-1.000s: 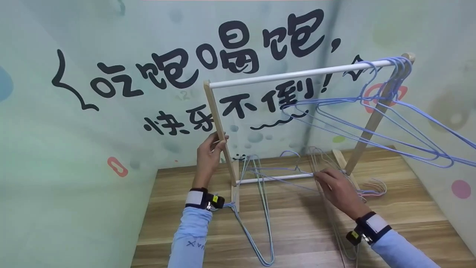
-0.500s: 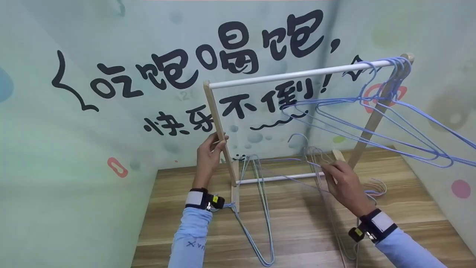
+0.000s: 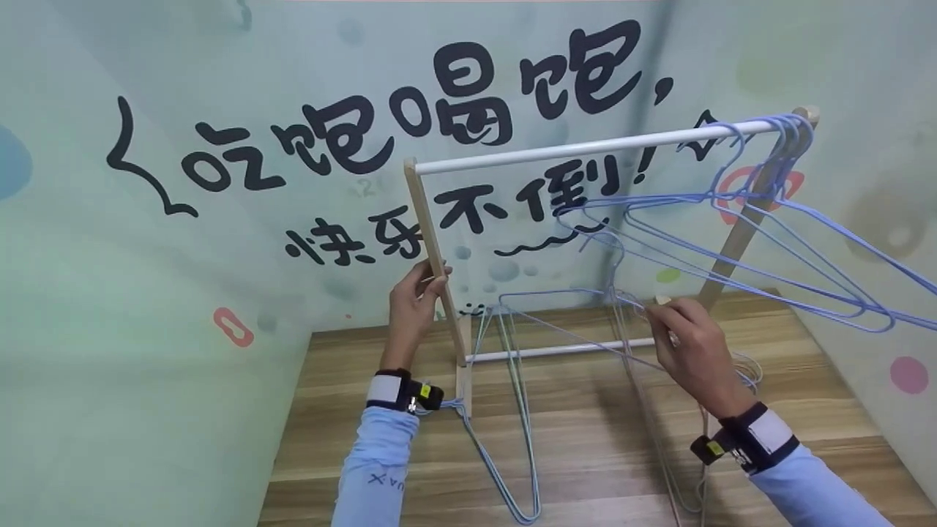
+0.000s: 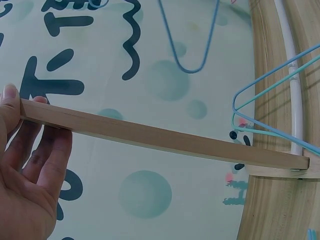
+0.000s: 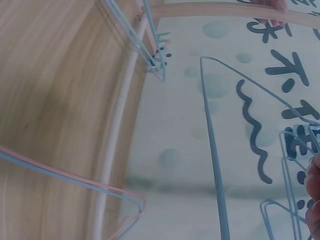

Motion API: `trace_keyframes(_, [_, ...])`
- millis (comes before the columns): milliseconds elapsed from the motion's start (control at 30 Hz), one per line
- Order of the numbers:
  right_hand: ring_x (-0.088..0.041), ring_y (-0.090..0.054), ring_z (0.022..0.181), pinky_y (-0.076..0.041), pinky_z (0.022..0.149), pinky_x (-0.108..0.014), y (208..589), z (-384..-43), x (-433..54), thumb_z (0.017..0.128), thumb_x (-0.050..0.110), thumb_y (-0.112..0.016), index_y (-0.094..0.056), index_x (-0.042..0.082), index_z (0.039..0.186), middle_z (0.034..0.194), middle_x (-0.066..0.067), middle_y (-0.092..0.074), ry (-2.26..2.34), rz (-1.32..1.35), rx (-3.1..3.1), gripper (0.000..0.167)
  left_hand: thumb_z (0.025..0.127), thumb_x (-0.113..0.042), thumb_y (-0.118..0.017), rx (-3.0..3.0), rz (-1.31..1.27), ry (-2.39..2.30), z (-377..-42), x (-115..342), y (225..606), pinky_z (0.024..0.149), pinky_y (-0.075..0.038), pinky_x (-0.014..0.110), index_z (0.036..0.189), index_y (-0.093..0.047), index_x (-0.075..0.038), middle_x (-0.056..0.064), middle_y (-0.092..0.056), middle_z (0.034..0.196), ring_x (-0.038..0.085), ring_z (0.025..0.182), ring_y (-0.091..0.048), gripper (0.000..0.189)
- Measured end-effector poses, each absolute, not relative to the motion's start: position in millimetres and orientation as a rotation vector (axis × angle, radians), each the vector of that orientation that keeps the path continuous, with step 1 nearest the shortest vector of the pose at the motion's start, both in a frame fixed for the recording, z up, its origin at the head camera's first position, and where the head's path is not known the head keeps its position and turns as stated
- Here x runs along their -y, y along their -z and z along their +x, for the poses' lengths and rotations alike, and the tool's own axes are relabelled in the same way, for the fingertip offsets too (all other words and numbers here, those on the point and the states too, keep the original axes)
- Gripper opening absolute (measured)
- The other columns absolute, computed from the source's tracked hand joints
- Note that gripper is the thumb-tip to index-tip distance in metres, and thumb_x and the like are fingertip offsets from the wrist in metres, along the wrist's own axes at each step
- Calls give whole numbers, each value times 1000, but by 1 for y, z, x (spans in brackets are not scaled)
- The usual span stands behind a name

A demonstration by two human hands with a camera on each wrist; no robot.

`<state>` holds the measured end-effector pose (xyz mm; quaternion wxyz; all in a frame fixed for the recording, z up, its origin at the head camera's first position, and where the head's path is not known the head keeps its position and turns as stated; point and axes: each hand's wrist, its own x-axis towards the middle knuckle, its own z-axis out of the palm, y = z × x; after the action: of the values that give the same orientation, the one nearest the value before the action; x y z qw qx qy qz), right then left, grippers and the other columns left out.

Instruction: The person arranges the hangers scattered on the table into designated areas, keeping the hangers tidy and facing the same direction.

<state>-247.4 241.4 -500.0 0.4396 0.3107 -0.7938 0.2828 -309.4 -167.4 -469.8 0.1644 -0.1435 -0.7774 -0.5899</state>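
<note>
A garment rack stands on the wood-grain surface, with wooden side posts and a white top bar (image 3: 585,148). My left hand (image 3: 413,311) grips its left post (image 4: 150,136), thumb on one side and fingers on the other. My right hand (image 3: 695,355) pinches a blue wire hanger (image 3: 550,292) by its right shoulder near the neck. That hanger is raised below the top bar, its hook upward and its long wire side (image 5: 215,150) crossing the right wrist view. Several blue hangers (image 3: 662,198) hang from the bar's right end. In the right wrist view only fingertips (image 5: 313,185) show.
A white lower bar (image 3: 556,351) joins the posts near the wood-grain surface (image 3: 585,454). Blue and green hangers (image 3: 525,410) lie at the left foot. More hangers, pinkish and blue (image 5: 75,181), lie at the right. A pale wall (image 3: 183,293) with black lettering stands behind.
My right hand has lifted the blue hanger from near the lower bar, moving it up and slightly right. The left hand has stayed on the post.
</note>
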Motion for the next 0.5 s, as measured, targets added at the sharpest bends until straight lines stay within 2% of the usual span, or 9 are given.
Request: trace_keyframes(500, [-23,-55,68,-40,59,-25,464,-241,-242,79,-20,-74,-73,-6,100,84,-14,-60,-673,715,1936,26,104,-13,-59,2218,-424,1635,-309,167,470,99,-53,33,136,-58,0,7,-67,124,21,117,-64,35])
